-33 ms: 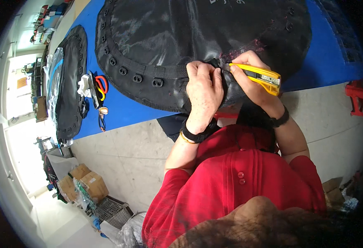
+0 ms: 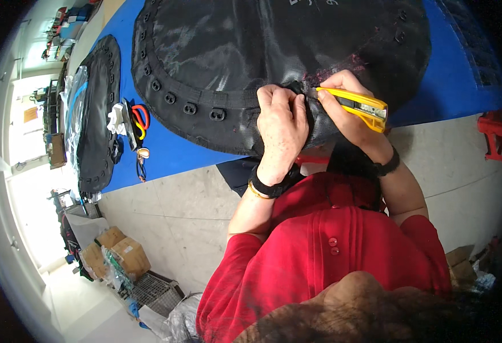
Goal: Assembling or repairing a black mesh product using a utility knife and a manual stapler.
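A large black fabric panel, rounded at its corners, lies on the blue table. Small black plastic rings follow its stitched webbing border. My left hand presses on the border, its fingers closed on a gathered fold of the fabric. Just to the right, my right hand grips a yellow utility knife. The knife's front end points at the fold beside my left fingertips; the blade's tip is too small to make out. Loose reddish threads lie on the fabric beyond my right hand.
To the left on the table lie another black panel partly under clear plastic, red-handled scissors and a crumpled white scrap. A red stool stands at the right. Cardboard boxes and a wire crate are on the floor at lower left.
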### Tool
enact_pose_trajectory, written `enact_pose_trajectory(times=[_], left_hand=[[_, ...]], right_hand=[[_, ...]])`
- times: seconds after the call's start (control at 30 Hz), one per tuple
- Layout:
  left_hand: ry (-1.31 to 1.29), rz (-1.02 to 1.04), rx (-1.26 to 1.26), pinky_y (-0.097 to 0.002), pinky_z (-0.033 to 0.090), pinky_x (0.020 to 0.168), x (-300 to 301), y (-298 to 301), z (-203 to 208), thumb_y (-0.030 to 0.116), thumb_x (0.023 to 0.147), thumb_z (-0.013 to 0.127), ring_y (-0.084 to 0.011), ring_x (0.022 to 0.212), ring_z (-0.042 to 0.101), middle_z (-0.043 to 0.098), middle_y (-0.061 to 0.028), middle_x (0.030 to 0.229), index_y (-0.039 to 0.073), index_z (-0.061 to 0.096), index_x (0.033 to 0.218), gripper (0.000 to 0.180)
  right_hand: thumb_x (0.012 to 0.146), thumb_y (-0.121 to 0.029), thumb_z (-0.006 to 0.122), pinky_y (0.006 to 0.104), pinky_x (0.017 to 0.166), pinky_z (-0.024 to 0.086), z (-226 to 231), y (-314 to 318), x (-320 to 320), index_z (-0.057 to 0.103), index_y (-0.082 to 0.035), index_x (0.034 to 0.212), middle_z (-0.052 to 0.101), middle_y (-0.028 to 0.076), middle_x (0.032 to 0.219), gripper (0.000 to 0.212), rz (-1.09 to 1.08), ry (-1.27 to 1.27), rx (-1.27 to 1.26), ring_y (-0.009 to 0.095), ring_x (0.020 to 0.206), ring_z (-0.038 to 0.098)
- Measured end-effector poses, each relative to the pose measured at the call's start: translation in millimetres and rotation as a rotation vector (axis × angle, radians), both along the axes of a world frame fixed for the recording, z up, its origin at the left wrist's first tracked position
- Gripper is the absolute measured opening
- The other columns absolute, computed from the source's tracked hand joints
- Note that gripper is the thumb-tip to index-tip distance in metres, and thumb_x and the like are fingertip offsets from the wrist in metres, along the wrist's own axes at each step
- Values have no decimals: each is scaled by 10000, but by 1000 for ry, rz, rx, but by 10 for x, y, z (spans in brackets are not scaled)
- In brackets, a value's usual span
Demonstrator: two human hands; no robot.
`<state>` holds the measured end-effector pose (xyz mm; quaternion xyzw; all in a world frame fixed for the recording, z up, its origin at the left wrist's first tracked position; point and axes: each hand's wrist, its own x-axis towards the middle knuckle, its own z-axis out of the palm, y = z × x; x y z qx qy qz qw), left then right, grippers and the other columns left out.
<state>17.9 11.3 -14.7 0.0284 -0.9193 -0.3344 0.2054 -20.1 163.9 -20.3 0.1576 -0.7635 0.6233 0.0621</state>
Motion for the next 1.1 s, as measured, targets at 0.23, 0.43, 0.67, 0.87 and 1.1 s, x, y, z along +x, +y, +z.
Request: enact_pose_trajectory(times=[0.23,0.43,0.67,0.87,1.1], left_hand=[[-17,58,128,-411,519,766,-11,-48,14,134,856,757,-348,852,638,617,-163,902,19,604,998,238],[-234,55,14,-451,526,710,-35,-83,108,114,882,711,-388,834,635,588,-202,970,-2,580,1002,212],[-92,28,-36,-465,518,679,-47,-105,82,101,898,686,-413,804,615,555,-230,992,-17,561,947,178],[-102,91,4,-455,495,744,-42,-107,50,111,884,701,-403,853,607,589,-227,942,-34,589,964,199],[-81,101,12,-465,483,748,-46,-90,24,94,881,700,-413,852,596,587,-227,937,-26,577,948,183]], right_hand=[[891,-88,699,311,662,533,7,14,-4,611,-58,949,670,82,811,110,4,0,11,183,732,686],[892,-98,700,317,658,533,10,39,-14,611,-61,956,670,83,822,116,14,-11,60,196,727,685],[894,-83,708,301,665,536,20,23,-17,608,-53,972,682,82,828,130,26,-11,7,167,749,695],[896,-90,719,291,670,538,49,11,-28,610,-50,976,689,85,833,141,33,-11,24,150,755,696],[898,-98,718,293,685,535,69,-3,-20,618,-56,985,688,75,863,139,26,-13,11,145,768,687]])
